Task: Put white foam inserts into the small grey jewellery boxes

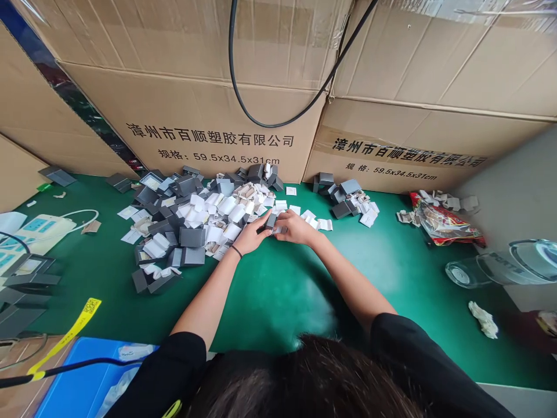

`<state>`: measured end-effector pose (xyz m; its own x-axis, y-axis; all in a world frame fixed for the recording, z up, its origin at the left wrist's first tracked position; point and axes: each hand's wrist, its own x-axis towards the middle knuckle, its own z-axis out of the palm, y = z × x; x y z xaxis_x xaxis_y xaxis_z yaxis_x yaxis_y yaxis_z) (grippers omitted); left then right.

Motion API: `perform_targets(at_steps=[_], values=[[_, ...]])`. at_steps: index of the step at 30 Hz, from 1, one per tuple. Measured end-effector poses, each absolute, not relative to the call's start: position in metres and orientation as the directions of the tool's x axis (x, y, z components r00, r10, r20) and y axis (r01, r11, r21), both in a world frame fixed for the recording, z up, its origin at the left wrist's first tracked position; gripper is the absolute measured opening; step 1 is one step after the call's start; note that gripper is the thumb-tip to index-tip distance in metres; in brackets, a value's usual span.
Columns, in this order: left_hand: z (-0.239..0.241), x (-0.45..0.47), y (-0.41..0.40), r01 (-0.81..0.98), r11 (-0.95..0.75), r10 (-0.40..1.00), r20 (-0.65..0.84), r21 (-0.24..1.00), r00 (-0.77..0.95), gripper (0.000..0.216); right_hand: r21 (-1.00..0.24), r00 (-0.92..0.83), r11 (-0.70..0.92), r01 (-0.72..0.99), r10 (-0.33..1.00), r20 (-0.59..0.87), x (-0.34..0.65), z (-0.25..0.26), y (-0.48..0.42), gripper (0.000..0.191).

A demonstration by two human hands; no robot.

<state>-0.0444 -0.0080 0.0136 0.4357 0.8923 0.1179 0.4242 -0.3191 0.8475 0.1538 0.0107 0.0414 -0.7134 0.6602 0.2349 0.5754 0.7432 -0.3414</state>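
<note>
The fingers of the left hand (pixel 252 235) grip a small grey box (pixel 270 222), those of the right hand (pixel 296 227) curl beside it, hold unclear, left of them a box heap (pixel 192 237).

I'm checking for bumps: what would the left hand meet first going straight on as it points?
The left hand would first meet the small grey box between both hands, then probably the right hand; depth is unclear here.

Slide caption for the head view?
Left hand holds a small dark-grey box, right hand alongside, near heaped grey boxes on a green tabletop.
</note>
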Motion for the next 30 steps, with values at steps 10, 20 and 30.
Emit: perform_targets(at_steps=[10,20,30], values=[[0.012,-0.046,-0.008,0.398,-0.293,0.894,0.103,0.869,0.435,0.067,-0.286,-0.683,0.700,0.654,0.710,0.173,0.146,0.041,0.004,0.018],[0.010,-0.045,-0.007,0.394,-0.339,0.886,0.148,0.854,0.439,0.066,-0.238,-0.621,0.593,0.769,0.781,-0.059,0.141,0.058,0.000,0.020],[0.013,-0.044,-0.008,0.366,-0.331,0.881,0.146,0.870,0.450,0.065,-0.036,-0.626,0.640,0.768,0.761,0.170,0.143,0.042,-0.026,0.020]])
